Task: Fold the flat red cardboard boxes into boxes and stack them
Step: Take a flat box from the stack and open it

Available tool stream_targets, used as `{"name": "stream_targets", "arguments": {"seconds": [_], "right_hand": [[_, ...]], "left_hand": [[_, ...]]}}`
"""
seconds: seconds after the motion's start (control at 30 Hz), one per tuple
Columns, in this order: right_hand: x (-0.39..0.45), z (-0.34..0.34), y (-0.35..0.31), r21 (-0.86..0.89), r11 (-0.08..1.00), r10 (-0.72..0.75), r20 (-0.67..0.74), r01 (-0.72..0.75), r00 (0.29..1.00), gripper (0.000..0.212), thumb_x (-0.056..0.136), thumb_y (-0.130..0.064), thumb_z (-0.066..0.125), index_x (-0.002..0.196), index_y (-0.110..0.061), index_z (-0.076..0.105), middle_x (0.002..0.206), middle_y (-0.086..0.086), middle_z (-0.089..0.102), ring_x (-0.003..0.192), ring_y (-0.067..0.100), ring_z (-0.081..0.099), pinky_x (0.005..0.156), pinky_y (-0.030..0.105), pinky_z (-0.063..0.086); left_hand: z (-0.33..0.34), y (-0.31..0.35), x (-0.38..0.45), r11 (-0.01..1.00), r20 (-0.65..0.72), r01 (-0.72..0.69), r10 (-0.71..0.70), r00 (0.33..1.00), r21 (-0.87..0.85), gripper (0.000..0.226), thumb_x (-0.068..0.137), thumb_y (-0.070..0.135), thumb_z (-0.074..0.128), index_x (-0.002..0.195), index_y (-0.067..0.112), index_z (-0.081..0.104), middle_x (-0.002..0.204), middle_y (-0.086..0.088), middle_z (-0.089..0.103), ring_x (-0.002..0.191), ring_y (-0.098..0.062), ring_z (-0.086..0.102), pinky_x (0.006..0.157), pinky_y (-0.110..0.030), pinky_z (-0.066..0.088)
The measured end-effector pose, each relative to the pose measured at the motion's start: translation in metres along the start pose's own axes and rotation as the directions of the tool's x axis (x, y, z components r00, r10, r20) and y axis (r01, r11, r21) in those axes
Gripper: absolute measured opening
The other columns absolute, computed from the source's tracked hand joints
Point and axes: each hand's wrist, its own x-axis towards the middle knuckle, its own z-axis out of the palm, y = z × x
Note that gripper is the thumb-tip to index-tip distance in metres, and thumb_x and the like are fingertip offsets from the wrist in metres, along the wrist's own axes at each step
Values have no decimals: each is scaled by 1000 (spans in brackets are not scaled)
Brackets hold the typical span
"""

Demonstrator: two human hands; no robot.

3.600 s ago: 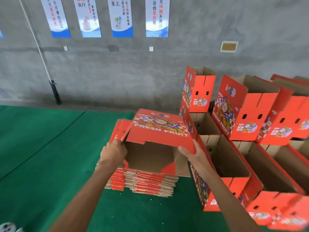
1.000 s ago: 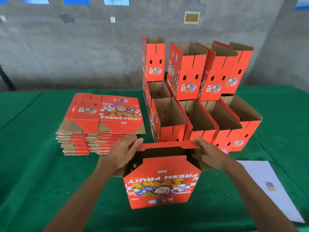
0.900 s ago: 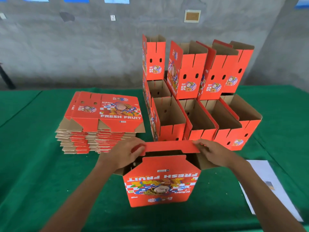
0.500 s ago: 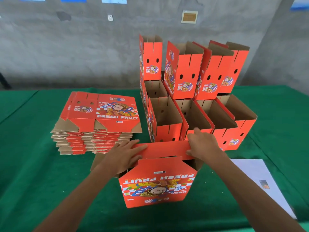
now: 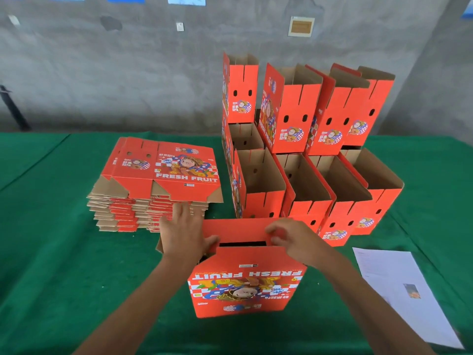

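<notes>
My left hand (image 5: 184, 233) lies flat on the left end of the box (image 5: 245, 275) I am folding, its fingers (image 5: 183, 213) straight and spread, pointing away from me, the thumb hooked at the corner of the slot between the two red flaps. My right hand (image 5: 294, 240) sits at the right end of the far flap (image 5: 238, 229), fingers curled over its edge and pinching it. Both forearms reach in from the bottom of the view, meeting over the box.

That box stands on the green worktop (image 5: 64, 278) straight in front of me, its printed "FRESH FRUIT" face turned toward me and upside down. A brown flap pokes out at its left side behind my left hand.

To the left, near my left fingers, sits one stack of flat boxes (image 5: 156, 190); the sheets are too many and too thin to count. Behind the box I hold are the folded boxes (image 5: 307, 155): four open-topped ones in the near row on the worktop, one more behind the leftmost, and four standing tall on top of them, nine that I can make out. One white sheet of paper (image 5: 399, 290) lies on the worktop to my right, apart from the boxes.
</notes>
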Motion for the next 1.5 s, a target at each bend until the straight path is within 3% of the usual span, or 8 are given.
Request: {"name": "stream_targets", "arguments": {"seconds": [0.33,0.53,0.7,0.93,1.17,1.23,1.37,1.5], "right_hand": [[6,5,26,165,985,-48,-5,48,999,44,89,7,70,122,-22,67,128,-7,56,89,12,60,73,27,53],[8,6,25,178,982,-49,-43,55,998,29,94,-34,73,122,-30,65,122,-15,59,88,2,61,77,27,56],[2,9,20,216,975,-57,-15,59,998,57,78,-72,67,121,-36,63,119,-25,57,88,3,64,76,27,57],[-16,7,8,250,968,-15,27,8,1000,78,72,-99,39,126,-46,58,114,-44,50,105,-12,54,83,15,43],[-32,19,13,356,933,-20,-75,46,997,89,85,-93,15,120,-26,63,118,-10,63,114,5,56,96,22,45],[-32,28,12,315,947,-2,-179,60,984,89,90,-85,10,118,-22,67,118,-5,67,114,9,59,99,27,46],[-25,45,6,289,956,71,-412,56,909,79,101,-67,10,105,-21,73,106,-10,71,102,1,62,92,25,47],[-9,52,7,107,993,91,-510,-42,855,46,110,-44,24,89,-22,59,85,-7,61,80,9,58,74,32,45]], "left_hand": [[-29,-33,21,717,14,-252,343,939,-650,56,85,64,71,131,34,63,127,18,63,111,-4,60,97,-35,53],[-20,-44,19,-59,-46,-27,353,934,-998,48,101,63,49,118,27,77,129,7,72,127,-9,62,109,-35,41],[13,-5,3,31,-12,-21,248,969,-999,50,113,37,29,119,16,74,127,5,72,127,-11,61,119,-42,37],[42,6,10,474,-18,-250,440,898,-844,47,89,24,80,130,27,58,139,6,54,127,-14,49,111,-37,45],[54,3,18,505,-155,-394,450,879,-768,34,77,-14,73,70,18,64,80,-1,65,76,-27,58,73,-52,52],[51,0,15,502,-167,-404,452,877,-765,25,96,13,70,71,14,70,76,1,69,72,-21,63,72,-48,53],[44,-24,2,372,162,35,318,934,-928,92,91,87,2,98,39,79,102,26,73,100,10,63,92,-26,38],[42,-20,-8,339,117,3,317,941,-941,65,89,88,35,131,46,61,114,24,70,106,5,66,96,-35,54]]}}
